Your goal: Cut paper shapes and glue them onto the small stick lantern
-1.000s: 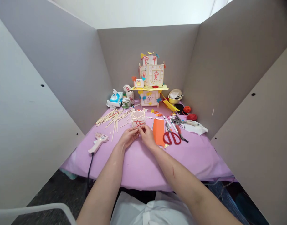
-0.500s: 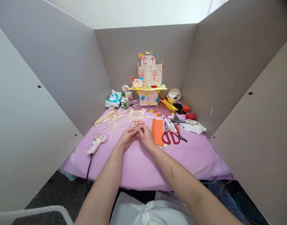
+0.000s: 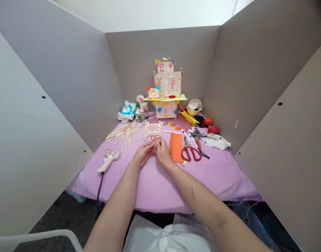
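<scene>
Close together at the middle of the table, my left hand and my right hand have their fingers bent and pinched. Whatever lies between the fingertips is too small or hidden to name. Just beyond them stands a small white paper lantern with a stick frame and a red character on its front; the fingers cover its lower edge. An orange paper sheet lies right beside my right hand, with red-handled scissors to its right.
A glue gun with a black cord lies at the left, below scattered wooden sticks. A tall decorated lantern stands at the back. Pliers, markers and red yarn are at the right. Grey partitions surround the table.
Both hands stay nearly in place, with only slight finger movement. The orange paper's lower edge appears shifted up a little.
</scene>
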### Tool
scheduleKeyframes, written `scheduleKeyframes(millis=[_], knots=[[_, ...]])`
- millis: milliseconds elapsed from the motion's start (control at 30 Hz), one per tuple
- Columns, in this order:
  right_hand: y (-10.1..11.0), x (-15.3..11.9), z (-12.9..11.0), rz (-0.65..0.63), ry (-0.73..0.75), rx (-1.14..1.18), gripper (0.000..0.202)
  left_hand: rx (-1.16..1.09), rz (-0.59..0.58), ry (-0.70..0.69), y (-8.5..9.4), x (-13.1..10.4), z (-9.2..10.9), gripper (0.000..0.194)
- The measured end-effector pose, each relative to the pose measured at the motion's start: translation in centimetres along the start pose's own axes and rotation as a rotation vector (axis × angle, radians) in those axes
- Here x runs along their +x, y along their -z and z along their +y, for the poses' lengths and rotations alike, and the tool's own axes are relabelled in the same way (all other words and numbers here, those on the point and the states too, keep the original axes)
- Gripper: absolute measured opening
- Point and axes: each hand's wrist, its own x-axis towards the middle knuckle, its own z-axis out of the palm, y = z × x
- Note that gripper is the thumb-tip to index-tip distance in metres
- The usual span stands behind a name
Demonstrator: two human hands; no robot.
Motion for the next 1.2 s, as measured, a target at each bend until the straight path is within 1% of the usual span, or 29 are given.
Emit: scheduleKeyframes(millis=[100, 233, 300, 400, 500, 567, 767, 867, 1000, 1100, 1200], knots=[[0.22, -0.03, -0.20, 0.000, -0.027, 0.023, 0.023, 0.000, 0.004, 0.000, -0.15, -0.13, 0.21, 0.015], [0.30, -0.15, -0.42, -0.044, -0.025, 0.021, 0.034, 0.007, -0.008, -0.010, -0.34, -0.37, 0.46, 0.016], [0.27, -0.23, -0.62, -0.039, 0.006, 0.037, 0.030, 0.009, -0.018, -0.006, -0.33, -0.40, 0.49, 0.014], [0.31, -0.28, -0.94, 0.012, 0.071, 0.110, 0.014, 0.001, -0.026, 0.000, -0.18, -0.29, 0.40, 0.014], [0.46, -0.23, -1.04, 0.017, 0.111, 0.153, 0.016, -0.010, -0.025, 0.000, -0.05, -0.19, 0.32, 0.022], [0.57, -0.17, -0.95, 0.010, 0.129, 0.153, 0.015, -0.007, -0.020, 0.002, -0.09, -0.24, 0.36, 0.022], [0.78, 0.03, -0.70, 0.048, 0.059, 0.111, 0.010, 0.008, 0.021, 0.013, -0.64, -0.67, 0.77, 0.018], [0.70, 0.08, -0.63, 0.046, 0.071, 0.067, 0.010, 0.009, 0.032, 0.018, -0.78, -0.72, 0.82, 0.019], [0.43, 0.06, -0.48, 0.041, 0.067, 0.058, 0.012, 0.004, 0.033, 0.027, -0.75, -0.61, 0.68, 0.020], [0.35, -0.01, -0.52, 0.063, 0.045, 0.077, 0.015, -0.008, 0.031, 0.026, -0.75, -0.57, 0.57, 0.018], [0.37, -0.18, -0.67, 0.059, 0.011, 0.083, 0.024, -0.009, 0.024, 0.019, -0.81, -0.64, 0.51, 0.017]])
